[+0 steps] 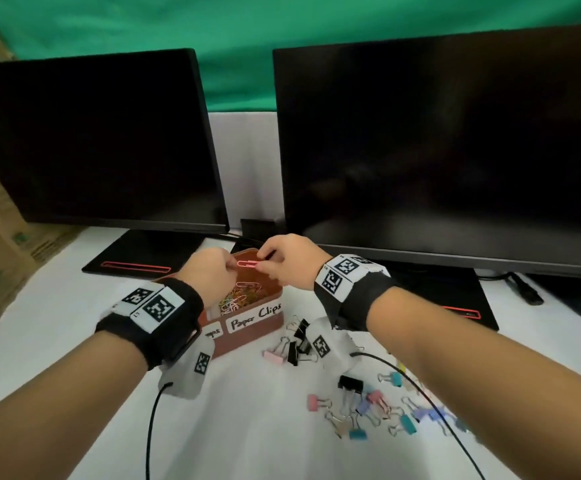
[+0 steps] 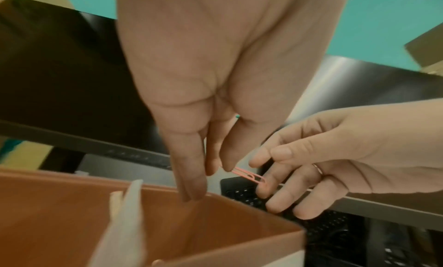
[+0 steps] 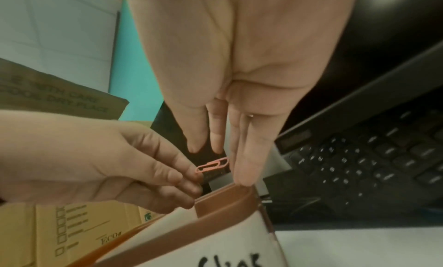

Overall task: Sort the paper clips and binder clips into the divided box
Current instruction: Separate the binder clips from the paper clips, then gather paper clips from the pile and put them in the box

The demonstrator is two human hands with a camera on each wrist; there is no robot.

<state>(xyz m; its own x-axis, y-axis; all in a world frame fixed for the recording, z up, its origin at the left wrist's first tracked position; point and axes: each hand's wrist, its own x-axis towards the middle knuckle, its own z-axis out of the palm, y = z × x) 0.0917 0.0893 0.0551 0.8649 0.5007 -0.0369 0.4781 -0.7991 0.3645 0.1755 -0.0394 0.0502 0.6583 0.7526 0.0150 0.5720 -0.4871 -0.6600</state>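
Note:
A pink paper clip [image 1: 248,263] hangs level above the brown divided box [image 1: 257,336]. My left hand [image 1: 234,265] pinches its left end and my right hand [image 1: 262,260] pinches its right end. The left wrist view shows the paper clip [image 2: 249,174] between my left fingertips [image 2: 226,165] and the right hand [image 2: 262,173], over the box wall [image 2: 72,204]. In the right wrist view the paper clip [image 3: 212,165] spans from the left hand [image 3: 191,173] to my right fingers [image 3: 242,157], just above the box rim [image 3: 227,199]. Several coloured paper clips [image 1: 240,295] lie in the compartment labelled "Paper Clips".
Several binder clips lie on the white table: a black and pink group [image 1: 292,344] beside the box, and pastel ones [image 1: 368,407] nearer me on the right. Two dark monitors [image 1: 438,150] stand behind the box. Cables [image 1: 431,400] trail from my wristbands.

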